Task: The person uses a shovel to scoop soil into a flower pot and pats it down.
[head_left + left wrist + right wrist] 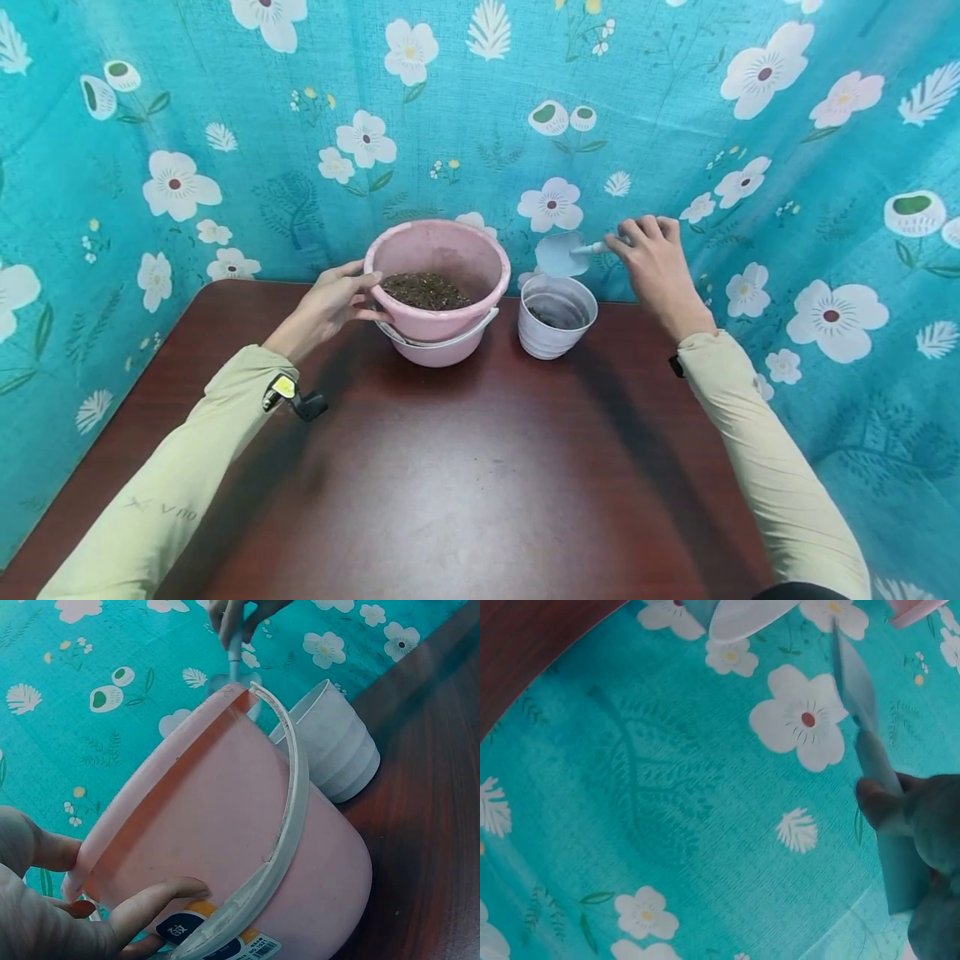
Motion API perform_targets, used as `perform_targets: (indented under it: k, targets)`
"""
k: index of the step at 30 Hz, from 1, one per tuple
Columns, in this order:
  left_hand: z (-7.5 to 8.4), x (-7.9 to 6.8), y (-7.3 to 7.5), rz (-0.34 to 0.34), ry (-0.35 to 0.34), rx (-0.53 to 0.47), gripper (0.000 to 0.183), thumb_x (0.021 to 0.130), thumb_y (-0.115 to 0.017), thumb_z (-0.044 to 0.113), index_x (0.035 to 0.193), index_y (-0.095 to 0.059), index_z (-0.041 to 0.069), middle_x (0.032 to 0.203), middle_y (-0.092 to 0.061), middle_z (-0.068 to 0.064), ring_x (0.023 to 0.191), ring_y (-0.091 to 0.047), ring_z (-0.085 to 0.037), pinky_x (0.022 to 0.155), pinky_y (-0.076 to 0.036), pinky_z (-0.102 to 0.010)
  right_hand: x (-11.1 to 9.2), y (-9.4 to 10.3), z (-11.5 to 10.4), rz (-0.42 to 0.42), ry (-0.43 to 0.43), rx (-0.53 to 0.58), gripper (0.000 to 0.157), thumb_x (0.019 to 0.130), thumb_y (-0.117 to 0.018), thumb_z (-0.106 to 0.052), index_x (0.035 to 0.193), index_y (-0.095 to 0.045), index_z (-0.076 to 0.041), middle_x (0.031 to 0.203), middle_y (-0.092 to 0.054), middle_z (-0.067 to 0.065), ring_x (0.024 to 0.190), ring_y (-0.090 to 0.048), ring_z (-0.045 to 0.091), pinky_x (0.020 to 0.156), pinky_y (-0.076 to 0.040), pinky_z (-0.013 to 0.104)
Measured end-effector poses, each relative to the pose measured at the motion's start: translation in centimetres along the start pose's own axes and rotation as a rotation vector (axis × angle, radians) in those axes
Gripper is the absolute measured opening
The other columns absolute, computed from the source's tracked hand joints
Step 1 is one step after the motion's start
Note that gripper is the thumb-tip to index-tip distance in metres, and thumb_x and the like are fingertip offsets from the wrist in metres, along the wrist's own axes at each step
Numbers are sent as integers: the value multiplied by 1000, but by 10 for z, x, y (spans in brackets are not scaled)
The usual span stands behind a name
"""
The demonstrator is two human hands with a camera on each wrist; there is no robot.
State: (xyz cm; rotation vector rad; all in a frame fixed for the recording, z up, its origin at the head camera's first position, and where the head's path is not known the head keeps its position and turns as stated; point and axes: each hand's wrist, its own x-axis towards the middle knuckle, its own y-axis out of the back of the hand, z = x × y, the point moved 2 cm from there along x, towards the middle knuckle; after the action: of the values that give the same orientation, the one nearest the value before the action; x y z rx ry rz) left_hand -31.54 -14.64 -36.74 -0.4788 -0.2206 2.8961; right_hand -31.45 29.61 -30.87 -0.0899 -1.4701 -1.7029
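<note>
A pink bucket (442,343) with dark soil (426,291) inside stands near the table's back edge. My left hand (334,302) grips its left rim, the thumb at the rim and the other fingers against the outer wall below. To the right of the bucket stands a white ribbed pot (551,340) with a little dark soil at its bottom. My right hand (654,254) holds a pale blue trowel (562,253) by its handle, the blade above the pot's back rim. In the right wrist view the trowel (859,690) appears edge-on, my fingers wrapped round its handle.
The bucket's white handle (296,802) hangs down along its outer side. Beneath everything is a dark reddish-brown table (465,483). A turquoise flowered curtain (465,100) rises right behind the table's back edge and along both sides.
</note>
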Motion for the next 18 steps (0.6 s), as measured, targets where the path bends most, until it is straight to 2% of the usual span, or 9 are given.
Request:
perform_targets:
  k: [3,7,13,18]
  targets:
    - [-1,1,0,2,-4,4,63,111,-48,10,168,-21,10,164,-32,-22,129,-52,-33,100,-61,-52,5,0,-5,80,-2,32,29,103,-52,11,117,-75,0,112,-63,21,106,-50,41,96,-40,61]
    - [-2,0,1,9,-7,13,63,111,-46,10,168,-20,10,162,-33,-23,140,-46,-39,102,-60,-53,16,-2,-13,166,3,72,28,106,-51,7,117,-75,0,111,-63,20,104,-50,42,95,-40,62]
    - [1,-1,3,12,-9,39,64,111,-48,13,168,-20,10,163,-33,-22,121,-57,-28,103,-59,-53,42,-3,-30,211,6,105,36,108,-44,9,122,-75,-2,112,-62,21,104,-50,42,94,-38,63]
    - [1,1,3,2,-14,14,63,111,-47,10,168,-21,10,167,-30,-21,118,-59,-26,103,-59,-56,61,-8,-52,199,66,106,29,104,-53,7,118,-75,-4,112,-64,18,105,-53,40,92,-41,60]
